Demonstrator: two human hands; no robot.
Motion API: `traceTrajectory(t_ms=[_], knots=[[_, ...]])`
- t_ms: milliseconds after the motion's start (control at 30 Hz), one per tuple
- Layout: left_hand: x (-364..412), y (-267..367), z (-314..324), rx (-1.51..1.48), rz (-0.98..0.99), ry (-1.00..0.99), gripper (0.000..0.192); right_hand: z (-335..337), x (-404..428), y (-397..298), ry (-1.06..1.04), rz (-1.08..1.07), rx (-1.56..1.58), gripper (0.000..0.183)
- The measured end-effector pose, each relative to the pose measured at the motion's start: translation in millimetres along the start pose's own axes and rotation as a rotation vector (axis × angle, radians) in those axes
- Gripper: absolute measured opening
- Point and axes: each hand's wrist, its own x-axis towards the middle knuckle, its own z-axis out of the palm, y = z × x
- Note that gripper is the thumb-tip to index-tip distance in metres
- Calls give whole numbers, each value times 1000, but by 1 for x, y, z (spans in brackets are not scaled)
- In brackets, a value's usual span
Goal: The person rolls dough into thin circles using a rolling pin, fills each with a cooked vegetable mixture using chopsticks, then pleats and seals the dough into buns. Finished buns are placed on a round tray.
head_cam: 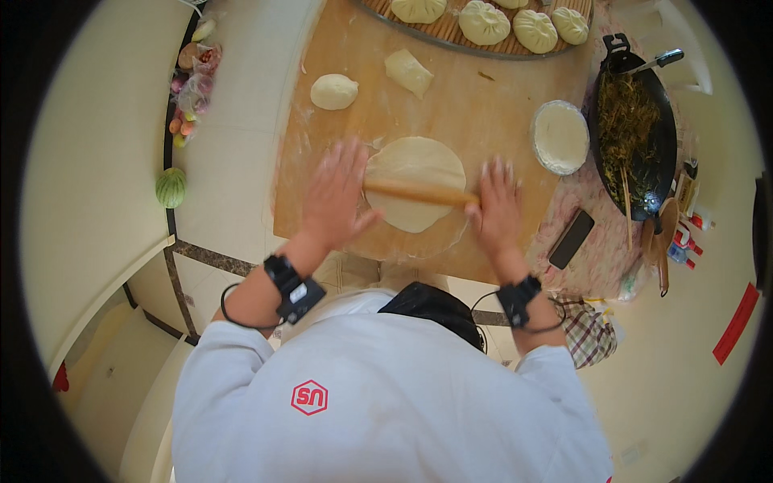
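Observation:
A wooden rolling pin [416, 191] lies slightly aslant across a flat round sheet of dough [416, 158]. My left hand [339, 196] holds the pin's left end under its palm, with the fingers stretched forward and the thumb apart. At the other end my right hand [498, 202] presses on the pin, fingers straight and a little blurred. Both pin ends are partly hidden by the hands. The dough rests on a floured wooden board [507, 78]. Beyond it are a smooth dough ball [334, 92] and a rougher dough piece [409, 72].
Pleated buns [484, 23] sit on a slatted round tray [465, 49] at the far edge. To the right are a bowl of flour [560, 137], a black wok [667, 130] of chopped filling [628, 115] with chopsticks [625, 199], and a phone [570, 239]. A watermelon [171, 188] lies by the left wall.

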Motion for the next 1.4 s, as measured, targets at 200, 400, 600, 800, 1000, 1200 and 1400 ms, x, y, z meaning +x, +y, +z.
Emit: traceTrajectory(t_ms=[200, 400, 600, 800, 1000, 1200, 1400], knots=[[-74, 7, 9, 59, 118, -62, 92, -12, -60, -37, 18, -58, 24, 85], [26, -23, 13, -11, -79, 106, 94, 0, 39, 3, 96, -7, -43, 78], [-25, -1, 1, -12, 13, -36, 98, -5, -36, -17, -76, 9, -6, 80], [-46, -10, 15, -50, -91, -5, 98, -11, -35, -36, -44, -47, -39, 78], [26, -32, 9, -14, -160, 139, 98, -10, 77, -6, 207, -67, -89, 72], [-58, 3, 4, 78, -154, -62, 101, -20, -21, -34, -20, -173, -47, 72], [-32, -9, 18, 61, -315, 80, 102, -16, 24, -27, 36, -232, -9, 69]])
